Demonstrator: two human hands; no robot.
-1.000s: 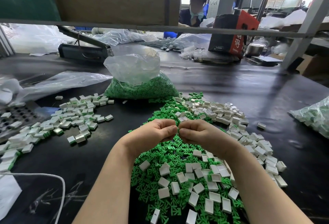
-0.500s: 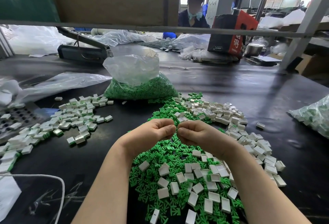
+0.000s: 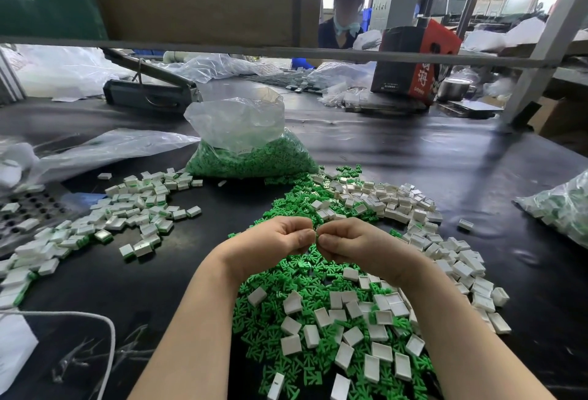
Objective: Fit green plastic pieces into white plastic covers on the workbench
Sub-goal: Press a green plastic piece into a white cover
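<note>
My left hand and my right hand meet fingertip to fingertip above the middle of the black workbench. Both have curled fingers and pinch a small piece between them; only a sliver of green shows, the rest is hidden by the fingers. Below the hands lies a heap of loose green plastic pieces mixed with empty white plastic covers. More white covers spread behind and to the right. A pile of covers with green inside lies to the left.
A clear bag of green pieces stands behind the heap. Another bag of parts sits at the right edge. Loose plastic sheeting and a perforated tray lie at the left, a white cord at the near left. A person sits beyond the shelf rail.
Both hands stay together over the heap, fingertips working the small piece; their position has barely shifted.
</note>
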